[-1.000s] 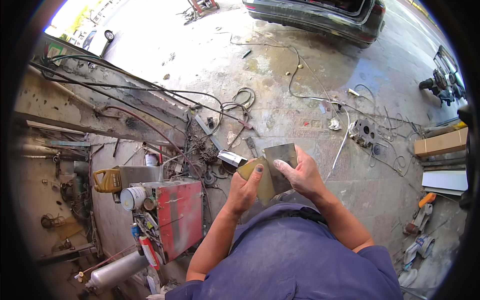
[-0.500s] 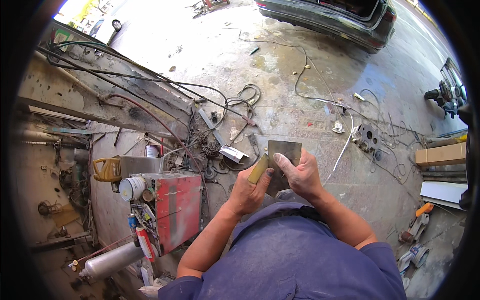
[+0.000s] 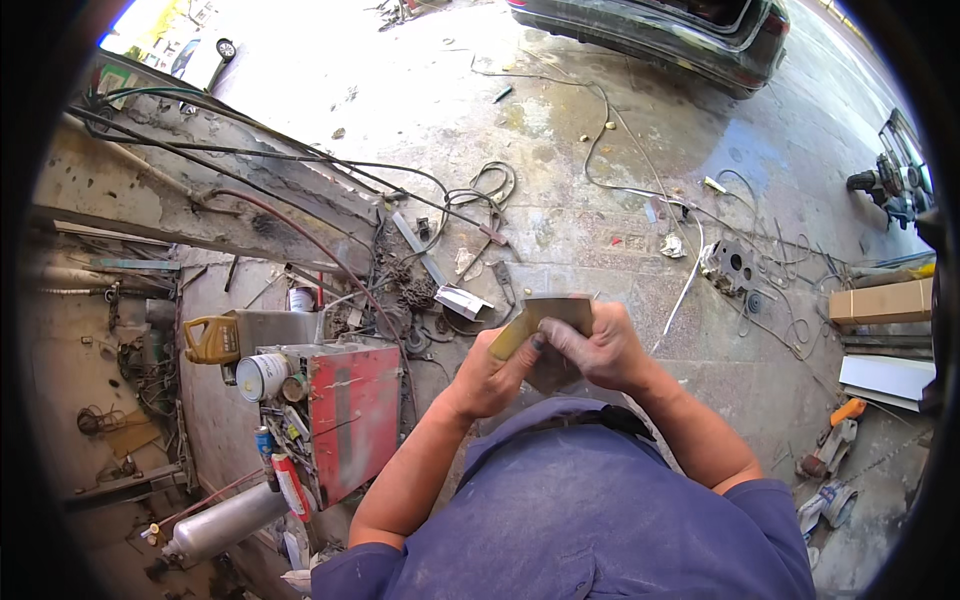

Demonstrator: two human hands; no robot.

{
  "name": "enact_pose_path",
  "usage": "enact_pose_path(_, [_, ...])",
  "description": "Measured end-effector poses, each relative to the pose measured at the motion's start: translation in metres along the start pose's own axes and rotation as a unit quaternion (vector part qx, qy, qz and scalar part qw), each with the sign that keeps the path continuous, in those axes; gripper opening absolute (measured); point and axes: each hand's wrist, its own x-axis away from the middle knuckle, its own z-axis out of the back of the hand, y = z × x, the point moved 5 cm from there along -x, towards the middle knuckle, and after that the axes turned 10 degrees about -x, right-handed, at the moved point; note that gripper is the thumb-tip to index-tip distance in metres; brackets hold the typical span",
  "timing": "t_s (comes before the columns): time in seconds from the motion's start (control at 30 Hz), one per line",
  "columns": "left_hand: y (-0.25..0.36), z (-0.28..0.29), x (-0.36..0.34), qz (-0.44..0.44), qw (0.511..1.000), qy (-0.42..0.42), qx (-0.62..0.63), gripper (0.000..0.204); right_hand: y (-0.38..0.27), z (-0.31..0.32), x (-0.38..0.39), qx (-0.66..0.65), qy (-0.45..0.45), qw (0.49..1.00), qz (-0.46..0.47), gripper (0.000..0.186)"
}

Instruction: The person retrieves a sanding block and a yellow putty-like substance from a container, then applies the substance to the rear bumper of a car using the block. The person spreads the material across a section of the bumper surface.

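Observation:
My left hand [image 3: 487, 378] is closed on a flat yellow piece [image 3: 512, 337], its thumb lying along the near side. Beside it, my right hand [image 3: 608, 352] grips a thin, dark grey-brown rectangular sheet [image 3: 565, 311] with the thumb pressed on its face. The sheet is tilted, its pale far edge turned up. Both hands meet in front of my body, and the yellow piece touches or overlaps the sheet's left edge. The frames do not show what either piece is made of. My fingers hide the undersides of both.
To my left stands a red cabinet [image 3: 355, 420] with a white can [image 3: 262, 378] on it and a silver cylinder [image 3: 225, 525] beside it. Cables and hoses [image 3: 480, 195] cross the floor ahead. A metal engine part [image 3: 733, 265] lies right; a dark car [image 3: 660, 35] stands far ahead.
The dark sheet has tipped from facing me to a flatter angle, so its face looks shorter. My right hand has moved slightly down. Both hands keep their hold.

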Motion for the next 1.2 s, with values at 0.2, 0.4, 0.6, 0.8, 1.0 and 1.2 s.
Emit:
enact_pose_path(0.2, [0.002, 0.001, -0.010, -0.011, 0.999, -0.051, 0.001, 0.037, 0.007, 0.008, 0.003, -0.069, 0.018, 0.997, -0.029, 0.019])
enact_pose_path(0.4, [0.014, -0.003, -0.013, -0.060, 0.995, 0.066, -0.039, 0.057, 0.003, 0.008, -0.009, -0.115, 0.135, 0.984, 0.015, 0.020])
enact_pose_path(0.6, [0.009, -0.007, -0.011, -0.010, 0.999, 0.048, 0.004, 0.055, 0.002, -0.003, -0.006, -0.084, 0.091, 0.992, -0.004, 0.016])
enact_pose_path(0.8, [0.004, 0.001, -0.008, -0.055, 0.998, 0.035, 0.001, 0.056, -0.009, -0.017, -0.004, -0.023, -0.022, 0.998, 0.054, 0.022])
enact_pose_path(1.0, [0.000, 0.000, -0.013, -0.112, 0.993, -0.030, 0.017, 0.070, -0.014, -0.030, -0.005, 0.092, -0.148, 0.967, 0.187, 0.028])
enact_pose_path(1.2, [0.005, 0.005, -0.011, -0.043, 0.996, 0.035, 0.069, 0.067, -0.003, -0.020, -0.004, -0.143, 0.083, 0.986, 0.002, 0.020])
